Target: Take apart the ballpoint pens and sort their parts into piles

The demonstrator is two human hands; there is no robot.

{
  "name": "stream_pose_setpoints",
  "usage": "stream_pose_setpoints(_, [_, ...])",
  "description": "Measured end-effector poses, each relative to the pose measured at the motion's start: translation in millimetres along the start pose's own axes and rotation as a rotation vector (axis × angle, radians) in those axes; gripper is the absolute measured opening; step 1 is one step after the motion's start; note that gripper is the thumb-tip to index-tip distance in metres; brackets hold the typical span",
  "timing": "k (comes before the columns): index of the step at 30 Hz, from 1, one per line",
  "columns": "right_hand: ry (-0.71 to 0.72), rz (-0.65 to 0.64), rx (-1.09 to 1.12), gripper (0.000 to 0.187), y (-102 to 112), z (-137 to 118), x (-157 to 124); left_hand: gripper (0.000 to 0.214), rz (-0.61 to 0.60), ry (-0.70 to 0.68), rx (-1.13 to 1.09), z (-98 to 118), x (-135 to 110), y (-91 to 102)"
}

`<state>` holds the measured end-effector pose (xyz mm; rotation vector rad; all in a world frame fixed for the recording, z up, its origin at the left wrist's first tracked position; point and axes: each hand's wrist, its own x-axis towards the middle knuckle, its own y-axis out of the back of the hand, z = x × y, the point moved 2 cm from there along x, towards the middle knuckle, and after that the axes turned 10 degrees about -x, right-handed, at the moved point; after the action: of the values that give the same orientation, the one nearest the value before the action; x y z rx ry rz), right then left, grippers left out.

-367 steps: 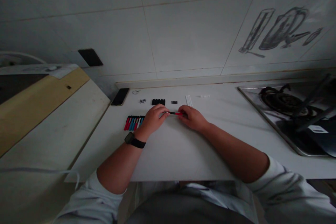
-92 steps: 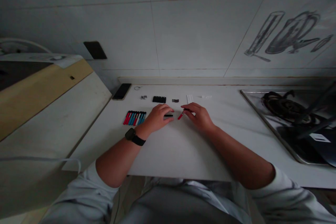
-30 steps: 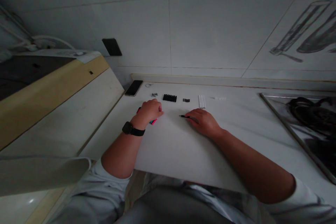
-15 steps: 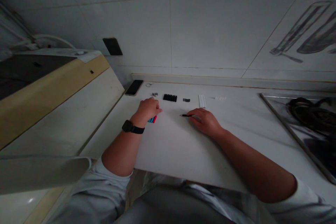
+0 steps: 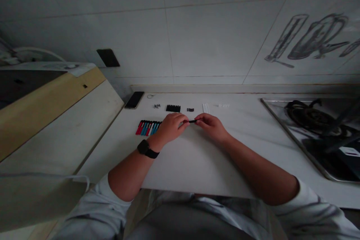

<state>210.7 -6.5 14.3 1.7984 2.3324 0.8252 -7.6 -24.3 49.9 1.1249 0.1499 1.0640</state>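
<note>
A slim black pen part (image 5: 192, 121) is held level just above the counter, between my two hands. My right hand (image 5: 213, 126) pinches its right end. The closed fingertips of my left hand (image 5: 172, 128) meet its left end; whether a small piece is also in them I cannot make out. Beside my left hand lies a row of red, blue and white pen barrels (image 5: 146, 128) with dark ends, partly hidden by that hand. Beyond my hands are a row of black caps (image 5: 173, 108), small dark clips (image 5: 190, 110) and thin white sticks (image 5: 206, 108).
Small metal-looking pieces (image 5: 156, 106), a ring (image 5: 150, 96) and a phone (image 5: 134, 100) lie at the back left of the white counter (image 5: 194, 165). Small pale pieces (image 5: 224, 105) lie at the back right. A gas hob (image 5: 317, 135) is on the right.
My left hand has moved right, off the coloured barrels, to meet the black part in my right hand. More of the barrel row shows now. The view has shifted slightly right.
</note>
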Motion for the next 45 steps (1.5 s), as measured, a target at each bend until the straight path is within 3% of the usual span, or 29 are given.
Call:
stream_pose_setpoints(7, [0.032,-0.014,-0.103,0.039,11,-8,-1,0.022,0.002,-0.037,0.131,23,17,4.8])
stream_pose_setpoints(11, [0.002,-0.033,-0.071,0.050,12,-13,-1,0.030,0.057,-0.004,0.125,27,24,-3.4])
stream_pose_setpoints(15, [-0.049,0.002,-0.141,0.052,12,-14,-3,0.032,0.136,0.130,-0.015,18,24,-23.7])
stream_pose_setpoints(19, [-0.007,0.024,-0.296,0.046,12,-13,-4,0.032,0.135,0.207,-0.156,10,20,-38.3])
stream_pose_setpoints(27, [0.099,0.071,-0.412,0.031,6,-18,-9,0.033,0.081,0.361,-0.432,8,13,-38.3])
stream_pose_setpoints(31, [0.083,0.085,-0.345,0.025,7,-20,-10,0.034,0.108,0.316,-0.362,11,13,-31.7])
stream_pose_setpoints(36, [-0.025,0.019,-0.295,0.041,7,-17,-7,0.029,0.141,0.165,-0.220,14,13,-31.1])
stream_pose_setpoints(38, [-0.052,0.032,-0.311,0.039,6,-16,-7,0.029,0.140,0.161,-0.230,14,13,-34.9])
stream_pose_setpoints(41, [-0.052,0.090,-0.325,0.029,4,-16,-9,0.030,0.119,0.245,-0.329,13,13,-43.0])
stream_pose_setpoints(45, [0.023,0.139,-0.323,0.018,3,-22,-13,0.034,0.085,0.460,-0.689,9,12,-55.9])
